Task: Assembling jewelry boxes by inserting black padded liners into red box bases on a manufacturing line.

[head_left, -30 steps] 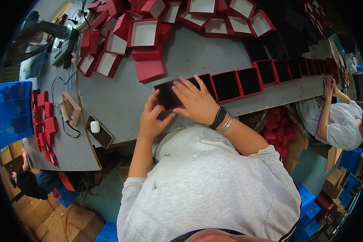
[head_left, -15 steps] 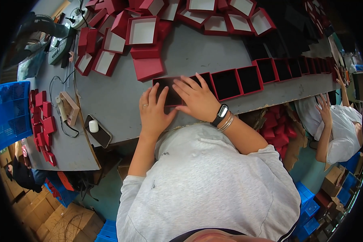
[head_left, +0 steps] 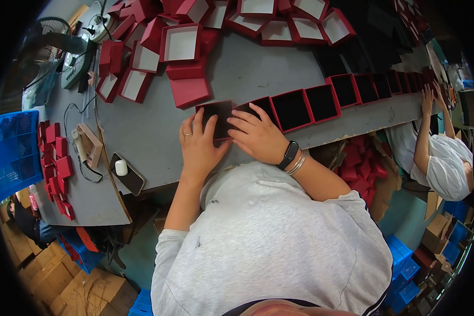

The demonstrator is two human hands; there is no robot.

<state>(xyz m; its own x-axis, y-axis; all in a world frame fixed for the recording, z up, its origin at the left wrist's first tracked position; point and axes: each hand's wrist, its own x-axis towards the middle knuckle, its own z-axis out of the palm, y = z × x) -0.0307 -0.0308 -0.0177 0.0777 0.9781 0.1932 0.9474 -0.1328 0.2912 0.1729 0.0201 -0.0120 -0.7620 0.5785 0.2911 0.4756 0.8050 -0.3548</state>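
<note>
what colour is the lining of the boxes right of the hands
Black lining, clearest in the head view.

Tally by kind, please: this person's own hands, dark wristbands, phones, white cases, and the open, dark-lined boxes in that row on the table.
Hands: 2 (left hand, right hand)
Dark wristband: 1
Phone: 1
White case: 1
Dark-lined boxes: at least 8; the far end is too small to count
Total: at least 13

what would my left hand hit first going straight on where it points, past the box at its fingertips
Beyond the dark-lined red square box, the left hand would probably meet the plain red cardboard box, though depth is unclear.
</note>
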